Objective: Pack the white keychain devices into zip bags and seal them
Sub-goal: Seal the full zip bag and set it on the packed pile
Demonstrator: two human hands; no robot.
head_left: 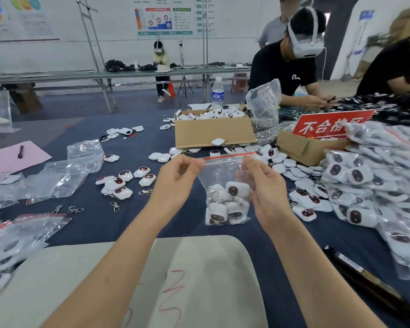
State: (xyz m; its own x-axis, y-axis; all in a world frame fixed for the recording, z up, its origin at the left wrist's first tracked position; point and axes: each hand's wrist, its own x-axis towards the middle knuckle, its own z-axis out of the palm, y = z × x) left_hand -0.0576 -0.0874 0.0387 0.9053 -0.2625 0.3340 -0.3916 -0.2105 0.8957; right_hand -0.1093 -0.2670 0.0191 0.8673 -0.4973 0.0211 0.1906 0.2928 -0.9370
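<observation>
Left hand (179,172): pinches top left corner of zip bag (220,171).
Right hand (264,185): pinches its top right corner.
Place: one bag, held up over the table (128,228) middle.
Inside: about six white keychain devices (237,189).
Far: two cardboard boxes (213,133).

One head-worn wide camera looks forward and down, close over the table (104,229).

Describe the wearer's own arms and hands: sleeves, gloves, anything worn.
No sleeve shows on the left forearm or right forearm up to the frame's edge. The left hand and right hand are ungloved, with no watch, bracelet or ring visible.
</observation>
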